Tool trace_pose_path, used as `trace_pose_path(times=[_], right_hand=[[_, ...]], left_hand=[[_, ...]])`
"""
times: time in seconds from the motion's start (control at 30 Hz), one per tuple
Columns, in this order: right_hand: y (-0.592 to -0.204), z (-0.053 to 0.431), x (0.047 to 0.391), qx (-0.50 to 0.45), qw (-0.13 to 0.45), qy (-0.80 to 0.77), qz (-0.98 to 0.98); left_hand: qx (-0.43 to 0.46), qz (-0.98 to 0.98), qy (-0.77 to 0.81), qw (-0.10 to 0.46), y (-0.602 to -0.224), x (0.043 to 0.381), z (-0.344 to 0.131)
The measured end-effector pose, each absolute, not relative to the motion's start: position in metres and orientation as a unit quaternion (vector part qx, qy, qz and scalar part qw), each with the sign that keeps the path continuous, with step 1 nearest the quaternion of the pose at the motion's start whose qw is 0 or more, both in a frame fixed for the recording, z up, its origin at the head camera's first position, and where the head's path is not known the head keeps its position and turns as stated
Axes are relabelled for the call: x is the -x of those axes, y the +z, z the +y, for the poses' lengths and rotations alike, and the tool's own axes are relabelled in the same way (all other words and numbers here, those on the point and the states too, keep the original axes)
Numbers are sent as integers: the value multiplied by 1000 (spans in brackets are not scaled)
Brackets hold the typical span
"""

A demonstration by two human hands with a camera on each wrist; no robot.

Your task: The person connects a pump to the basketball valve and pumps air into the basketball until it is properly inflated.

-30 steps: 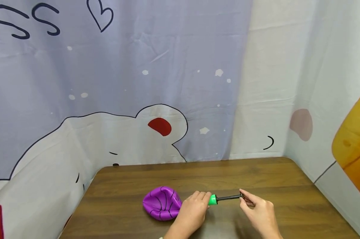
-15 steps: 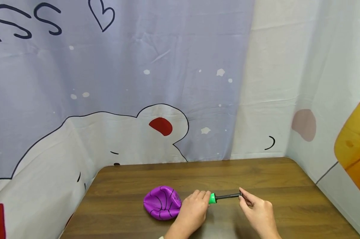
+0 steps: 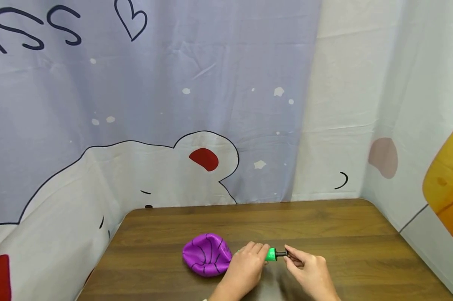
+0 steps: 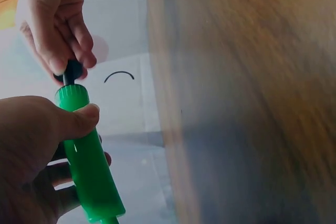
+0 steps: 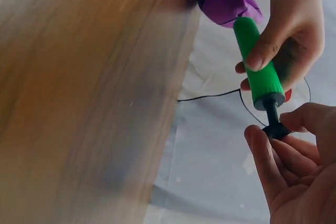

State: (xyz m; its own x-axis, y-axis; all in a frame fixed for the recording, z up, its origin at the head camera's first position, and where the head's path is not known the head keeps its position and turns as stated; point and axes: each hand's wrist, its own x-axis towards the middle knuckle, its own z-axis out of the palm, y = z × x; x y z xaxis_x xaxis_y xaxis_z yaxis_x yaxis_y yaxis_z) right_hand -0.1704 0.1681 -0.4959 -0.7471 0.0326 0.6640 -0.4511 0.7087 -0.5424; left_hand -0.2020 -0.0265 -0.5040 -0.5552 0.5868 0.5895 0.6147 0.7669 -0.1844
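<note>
A green hand pump (image 4: 92, 169) with a black plunger is held above the table between both hands. My left hand (image 3: 247, 266) grips its green barrel, thumb along the side. With fingertips and thumb, my right hand (image 3: 311, 271) pinches the black plunger handle (image 5: 275, 129); only a short length of rod shows outside the barrel. At the pump's other end is a purple ball (image 3: 207, 256) with black lines, dented and partly deflated. In the right wrist view the pump's tip meets the ball, though the exact join is too small to make out.
A brown wood-grain table (image 3: 166, 225) lies beneath the hands. Behind it and along both sides hangs a printed curtain (image 3: 211, 83) with cartoon shapes, reaching down to the table's back edge.
My right hand has moved left toward my left hand, sliding the plunger rod most of the way into the barrel. The ball remains dented beside my left hand.
</note>
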Motion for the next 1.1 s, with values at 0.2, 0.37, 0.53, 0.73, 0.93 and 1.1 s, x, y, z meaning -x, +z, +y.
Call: trace_pose_path(times=[0.2, 0.37, 0.53, 0.73, 0.93, 1.1], right_hand=[[-488, 191, 170, -87, 351, 334, -870], [-482, 210, 168, -53, 353, 326, -875], [-482, 219, 167, -40, 354, 320, -878], [-488, 208, 167, -54, 365, 312, -875], [-499, 183, 173, -123, 412, 300, -852], [-508, 167, 177, -162, 416, 312, -839]], left_hand=[[343, -880, -31, 328, -503, 204, -30], [340, -879, -34, 334, -502, 204, -31], [337, -877, -32, 340, -502, 206, -31], [332, -884, -19, 328, -504, 205, -28], [324, -885, -2, 335, -505, 202, -25], [334, -873, 2, 355, -506, 201, -22]])
